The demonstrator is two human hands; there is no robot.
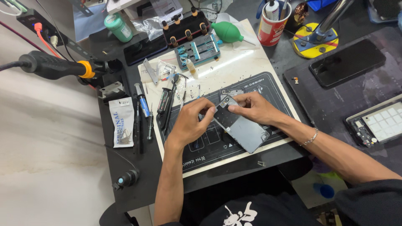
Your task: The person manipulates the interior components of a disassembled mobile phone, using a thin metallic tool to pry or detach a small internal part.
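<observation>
Phone (243, 127) lies tilted on repair mat (268, 90), back up, camera end toward top. L hand (190, 121) and R hand (255, 108) both pinch at its upper corner, fingertips closed on camera-area part; exact part too small to tell. Judged step: working a small component near the camera. Next move needs a steady, fine grip. Screwdrivers (144, 111) lie just left of mat.

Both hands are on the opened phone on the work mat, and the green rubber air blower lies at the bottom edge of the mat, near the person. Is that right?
Not quite. The head view shows both the left hand and right hand on the opened phone on the work mat, but the green air blower lies at the mat's far edge, beside the red cup.
</observation>
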